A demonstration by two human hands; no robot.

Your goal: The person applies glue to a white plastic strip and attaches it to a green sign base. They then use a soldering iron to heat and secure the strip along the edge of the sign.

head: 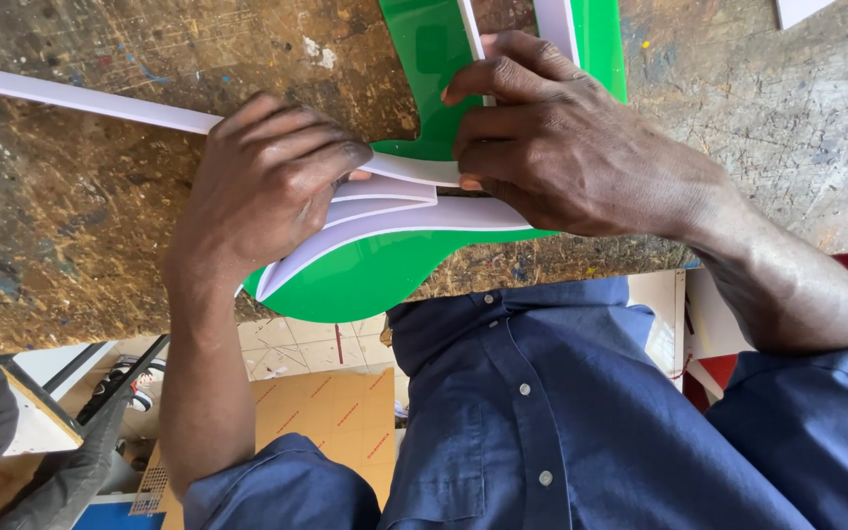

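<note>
Green plastic shape [365, 275] at frame centre has its lower white strip [414, 214] fitted; my left hand [267, 186] and right hand [561, 147], both clamped, bend the remaining strip along its edge.

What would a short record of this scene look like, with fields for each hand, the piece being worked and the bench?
left hand: left hand presses a long white strip against the green panel's edge
right hand: right hand pinches the strip onto the panel, fingers curled over it
piece: flat glossy green panel with curved outline, white strip along its edge, overhanging the bench edge
bench: worn, paint-speckled wooden workbench
clothing: dark blue buttoned shirt
below: tan sheet on a tiled floor
</note>
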